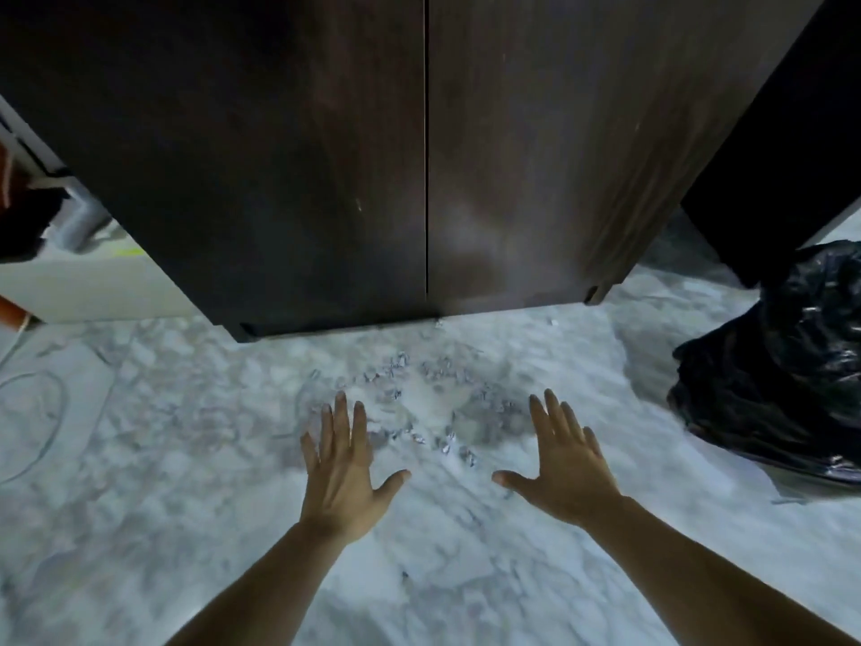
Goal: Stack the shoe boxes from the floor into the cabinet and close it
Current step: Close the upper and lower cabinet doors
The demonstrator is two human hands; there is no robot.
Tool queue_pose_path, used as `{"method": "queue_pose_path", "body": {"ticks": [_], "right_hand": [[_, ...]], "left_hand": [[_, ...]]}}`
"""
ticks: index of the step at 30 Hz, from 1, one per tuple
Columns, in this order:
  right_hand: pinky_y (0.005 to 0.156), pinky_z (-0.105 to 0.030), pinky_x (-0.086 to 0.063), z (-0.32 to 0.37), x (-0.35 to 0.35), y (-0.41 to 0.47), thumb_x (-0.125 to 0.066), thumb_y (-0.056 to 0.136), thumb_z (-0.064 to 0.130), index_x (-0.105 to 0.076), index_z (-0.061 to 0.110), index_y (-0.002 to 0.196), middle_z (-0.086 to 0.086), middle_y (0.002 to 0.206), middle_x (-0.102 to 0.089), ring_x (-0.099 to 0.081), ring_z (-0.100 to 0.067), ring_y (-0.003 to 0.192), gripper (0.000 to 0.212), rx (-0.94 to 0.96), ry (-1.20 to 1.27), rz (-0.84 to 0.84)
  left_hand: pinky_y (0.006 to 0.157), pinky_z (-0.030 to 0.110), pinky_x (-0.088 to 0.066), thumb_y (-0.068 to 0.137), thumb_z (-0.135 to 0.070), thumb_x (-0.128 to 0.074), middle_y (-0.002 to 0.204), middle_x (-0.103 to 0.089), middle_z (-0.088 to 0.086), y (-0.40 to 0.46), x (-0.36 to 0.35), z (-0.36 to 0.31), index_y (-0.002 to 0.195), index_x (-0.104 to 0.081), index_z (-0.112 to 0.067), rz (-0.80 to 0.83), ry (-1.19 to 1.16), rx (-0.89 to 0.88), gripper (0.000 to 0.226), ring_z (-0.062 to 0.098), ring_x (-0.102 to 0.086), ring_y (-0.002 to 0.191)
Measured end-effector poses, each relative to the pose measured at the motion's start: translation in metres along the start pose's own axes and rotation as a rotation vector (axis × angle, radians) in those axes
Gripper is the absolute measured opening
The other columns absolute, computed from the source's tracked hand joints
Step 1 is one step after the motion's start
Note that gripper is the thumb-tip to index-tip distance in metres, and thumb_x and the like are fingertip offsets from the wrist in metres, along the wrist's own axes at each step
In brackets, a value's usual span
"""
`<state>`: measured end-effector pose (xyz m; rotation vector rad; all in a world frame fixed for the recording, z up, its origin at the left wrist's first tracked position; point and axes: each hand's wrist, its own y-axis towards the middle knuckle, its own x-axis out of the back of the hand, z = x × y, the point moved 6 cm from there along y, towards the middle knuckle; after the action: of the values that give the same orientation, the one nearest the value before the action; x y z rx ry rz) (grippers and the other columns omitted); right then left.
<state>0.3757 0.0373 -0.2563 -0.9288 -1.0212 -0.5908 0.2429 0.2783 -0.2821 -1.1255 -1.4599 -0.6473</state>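
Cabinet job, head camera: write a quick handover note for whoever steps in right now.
Left hand: open, fingers spread, empty, above the floor.
Right hand: the same.
Cabinet: both dark doors shut, seam closed down the middle.
Shoe boxes: none in view on the marble floor; presumably inside, which cannot be checked.
Black plastic bag sits to the right.
Left: probably nothing; look around for stray boxes.

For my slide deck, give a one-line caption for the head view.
Both doors of the dark cabinet shut; left hand and right hand spread empty above the marble floor.
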Motion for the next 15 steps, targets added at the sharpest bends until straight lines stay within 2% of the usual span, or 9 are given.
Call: {"method": "queue_pose_path", "body": {"ticks": [3, 6, 9, 12, 15], "right_hand": [[0.120, -0.050, -0.004, -0.005, -0.033, 0.006, -0.042, 0.062, 0.090, 0.020, 0.021, 0.149, -0.004, 0.156, 0.029, 0.018, -0.027, 0.146, 0.128, -0.022, 0.064, 0.016], [0.120, -0.049, -0.001, -0.005, -0.050, 0.018, -0.031, 0.050, 0.099, 0.014, 0.015, 0.151, -0.009, 0.159, 0.021, 0.017, -0.027, 0.147, 0.139, -0.005, 0.092, -0.028], [0.119, -0.049, 0.004, 0.002, -0.060, 0.033, -0.033, 0.053, 0.100, 0.006, 0.008, 0.152, -0.012, 0.160, 0.013, 0.015, -0.027, 0.147, 0.141, 0.029, 0.067, -0.093], [0.119, -0.054, -0.005, 0.013, -0.063, 0.047, -0.035, 0.059, 0.097, -0.004, 0.003, 0.152, -0.016, 0.160, 0.001, 0.005, -0.029, 0.148, 0.135, 0.093, 0.044, -0.154], [0.119, -0.054, -0.002, 0.022, -0.063, 0.064, -0.032, 0.063, 0.096, 0.001, 0.007, 0.152, -0.014, 0.160, 0.004, 0.009, -0.028, 0.148, 0.130, 0.157, 0.004, -0.171]], "left_hand": [[0.111, 0.065, -0.011, 0.068, -0.091, -0.010, 0.160, 0.011, 0.016, -0.002, -0.028, 0.017, 0.153, -0.007, -0.007, 0.009, -0.029, 0.118, 0.120, 0.037, 0.002, 0.148], [0.110, 0.067, -0.008, 0.065, -0.093, -0.015, 0.159, 0.015, 0.016, 0.002, -0.048, 0.030, 0.153, -0.005, -0.005, 0.006, -0.071, 0.173, 0.125, 0.037, 0.005, 0.148], [0.113, 0.065, -0.009, 0.070, -0.089, -0.027, 0.160, 0.008, 0.020, 0.011, -0.059, 0.035, 0.153, -0.008, -0.004, -0.034, -0.077, 0.158, 0.120, 0.038, 0.003, 0.148], [0.117, 0.058, -0.015, 0.075, -0.085, -0.034, 0.159, -0.003, 0.025, 0.024, -0.057, 0.032, 0.151, -0.013, 0.001, -0.136, -0.096, 0.083, 0.117, 0.039, -0.001, 0.148], [0.119, 0.052, -0.012, 0.077, -0.082, -0.035, 0.159, -0.002, 0.025, 0.041, -0.050, 0.028, 0.151, -0.015, 0.002, -0.224, -0.108, 0.031, 0.114, 0.036, 0.002, 0.148]]}}
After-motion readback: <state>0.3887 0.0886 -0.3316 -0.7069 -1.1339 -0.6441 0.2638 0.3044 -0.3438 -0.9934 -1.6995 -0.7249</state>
